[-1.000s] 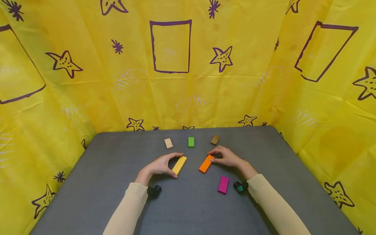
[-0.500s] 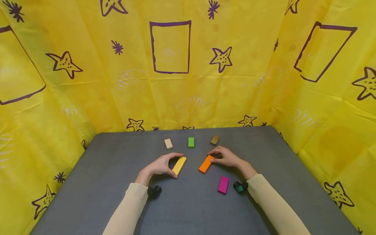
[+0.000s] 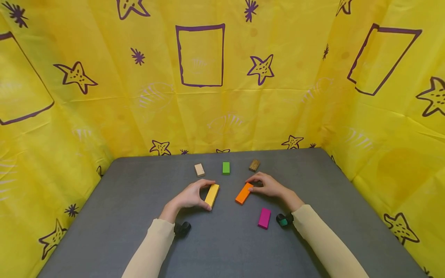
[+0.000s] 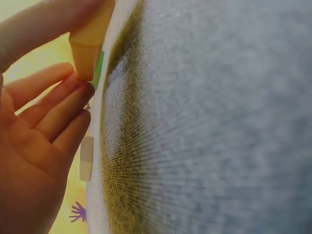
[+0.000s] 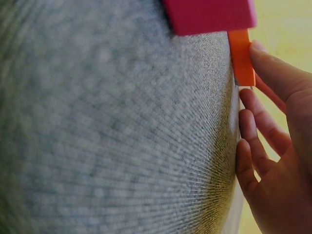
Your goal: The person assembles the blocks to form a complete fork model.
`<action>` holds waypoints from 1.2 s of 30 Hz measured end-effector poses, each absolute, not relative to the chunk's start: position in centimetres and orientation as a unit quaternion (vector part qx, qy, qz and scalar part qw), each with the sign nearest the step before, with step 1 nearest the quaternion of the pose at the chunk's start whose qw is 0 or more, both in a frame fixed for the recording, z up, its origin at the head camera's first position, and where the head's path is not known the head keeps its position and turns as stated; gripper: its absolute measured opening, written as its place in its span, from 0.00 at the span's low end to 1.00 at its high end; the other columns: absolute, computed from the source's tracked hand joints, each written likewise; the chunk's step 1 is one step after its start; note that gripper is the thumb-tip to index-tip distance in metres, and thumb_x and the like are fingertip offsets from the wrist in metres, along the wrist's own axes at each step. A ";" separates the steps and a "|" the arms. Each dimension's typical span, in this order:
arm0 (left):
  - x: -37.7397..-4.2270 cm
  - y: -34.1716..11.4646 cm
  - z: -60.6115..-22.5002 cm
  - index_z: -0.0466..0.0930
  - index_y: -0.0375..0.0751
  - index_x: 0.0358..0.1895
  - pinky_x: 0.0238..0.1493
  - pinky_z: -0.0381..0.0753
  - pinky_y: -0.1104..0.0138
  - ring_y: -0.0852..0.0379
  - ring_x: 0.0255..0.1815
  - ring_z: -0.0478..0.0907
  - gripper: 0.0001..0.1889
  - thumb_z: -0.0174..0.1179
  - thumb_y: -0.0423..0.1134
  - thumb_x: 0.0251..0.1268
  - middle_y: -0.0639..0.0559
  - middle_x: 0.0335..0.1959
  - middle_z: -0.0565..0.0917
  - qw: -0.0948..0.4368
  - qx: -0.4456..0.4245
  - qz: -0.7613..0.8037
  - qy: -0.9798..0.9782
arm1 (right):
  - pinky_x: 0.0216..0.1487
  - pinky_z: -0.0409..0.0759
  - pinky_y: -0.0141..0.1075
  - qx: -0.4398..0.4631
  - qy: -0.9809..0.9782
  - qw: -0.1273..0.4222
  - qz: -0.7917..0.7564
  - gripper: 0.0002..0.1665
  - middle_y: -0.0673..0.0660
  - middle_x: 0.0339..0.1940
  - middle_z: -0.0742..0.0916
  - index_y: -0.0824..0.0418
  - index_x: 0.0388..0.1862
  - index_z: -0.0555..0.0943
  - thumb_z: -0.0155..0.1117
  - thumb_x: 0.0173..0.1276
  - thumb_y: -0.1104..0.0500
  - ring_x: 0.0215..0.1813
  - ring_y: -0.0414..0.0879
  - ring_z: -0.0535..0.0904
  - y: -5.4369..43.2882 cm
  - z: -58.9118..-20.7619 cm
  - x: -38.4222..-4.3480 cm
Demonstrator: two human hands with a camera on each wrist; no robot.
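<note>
Mid-table in the head view, my left hand (image 3: 190, 195) holds a yellow block (image 3: 212, 195) by its two ends, thumb at the near one and fingers at the far one. The left wrist view shows the yellow block (image 4: 87, 56) between thumb and fingertips, close to the tabletop. To the right, my right hand (image 3: 268, 186) pinches the far end of an orange block (image 3: 243, 193) with thumb and index finger. Its other fingers are loosely bent in the right wrist view. Both blocks lie slanted, their far ends leaning right, with a gap between them.
A magenta block (image 3: 264, 218) lies nearer me, below the right hand. Along the back sit a pale wood block (image 3: 199, 170), a green block (image 3: 226, 168) and a dark brown block (image 3: 254, 165). Yellow patterned cloth (image 3: 222, 116) walls in the grey table (image 3: 222, 247).
The yellow block has turned slightly in my left hand, its far end shifting left and its near end a little right. My right hand and the orange block keep their places.
</note>
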State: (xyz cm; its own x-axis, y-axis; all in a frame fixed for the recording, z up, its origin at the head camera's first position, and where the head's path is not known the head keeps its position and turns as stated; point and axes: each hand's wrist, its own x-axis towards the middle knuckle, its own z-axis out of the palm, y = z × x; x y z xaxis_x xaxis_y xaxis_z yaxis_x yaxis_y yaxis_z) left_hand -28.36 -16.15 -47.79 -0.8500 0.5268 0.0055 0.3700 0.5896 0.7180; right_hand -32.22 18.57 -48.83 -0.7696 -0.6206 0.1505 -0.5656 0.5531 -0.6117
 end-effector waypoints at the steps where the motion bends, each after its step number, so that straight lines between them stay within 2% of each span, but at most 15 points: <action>1: -28.3 -16.1 -47.7 0.68 0.50 0.67 0.68 0.65 0.53 0.55 0.65 0.69 0.49 0.80 0.51 0.32 0.57 0.64 0.73 0.101 0.254 0.376 0.886 | 0.54 0.76 0.45 -0.339 0.879 0.041 -0.332 0.21 0.54 0.48 0.81 0.55 0.53 0.82 0.65 0.63 0.48 0.50 0.47 0.76 18.6 -48.8 -32.2; 13: -26.9 -15.7 -47.3 0.68 0.43 0.66 0.66 0.67 0.51 0.53 0.63 0.71 0.49 0.80 0.50 0.33 0.55 0.62 0.74 0.067 0.257 0.384 0.885 | 0.54 0.76 0.45 -0.343 0.880 0.038 -0.327 0.21 0.54 0.49 0.81 0.55 0.54 0.82 0.65 0.64 0.49 0.50 0.47 0.76 18.7 -49.0 -32.2; 36: -24.8 -14.4 -46.6 0.69 0.46 0.65 0.63 0.70 0.52 0.53 0.60 0.72 0.47 0.78 0.55 0.35 0.56 0.58 0.73 0.038 0.270 0.360 0.892 | 0.55 0.75 0.49 -0.340 0.877 0.045 -0.338 0.23 0.55 0.49 0.81 0.56 0.55 0.81 0.65 0.64 0.48 0.50 0.50 0.75 18.5 -48.8 -32.3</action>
